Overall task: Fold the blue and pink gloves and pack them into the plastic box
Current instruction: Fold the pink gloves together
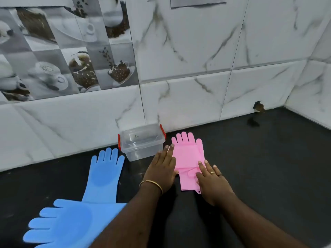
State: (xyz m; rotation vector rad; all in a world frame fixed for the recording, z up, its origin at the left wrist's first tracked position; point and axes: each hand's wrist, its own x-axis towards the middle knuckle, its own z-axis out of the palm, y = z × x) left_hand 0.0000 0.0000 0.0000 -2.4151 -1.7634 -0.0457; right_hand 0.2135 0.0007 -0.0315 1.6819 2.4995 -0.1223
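The pink gloves [189, 154] lie stacked flat on the dark counter, fingers pointing at the wall. My left hand [162, 167] rests flat on their left edge, fingers spread. Over the cuff end lies my right hand [213, 181], pressing down with spread fingers. A clear plastic box [143, 144] with red clips stands open and empty just left of the pink gloves, against the wall. One blue glove [105, 174] lies flat to the left of the box. A second blue glove [64, 224] lies across its cuff at the lower left.
The dark counter [268, 167] runs right to a corner of white marble-tiled walls [197, 68]. A small hole with debris [258, 108] sits at the wall's base at the right. Coffee-picture tiles cover the upper left wall.
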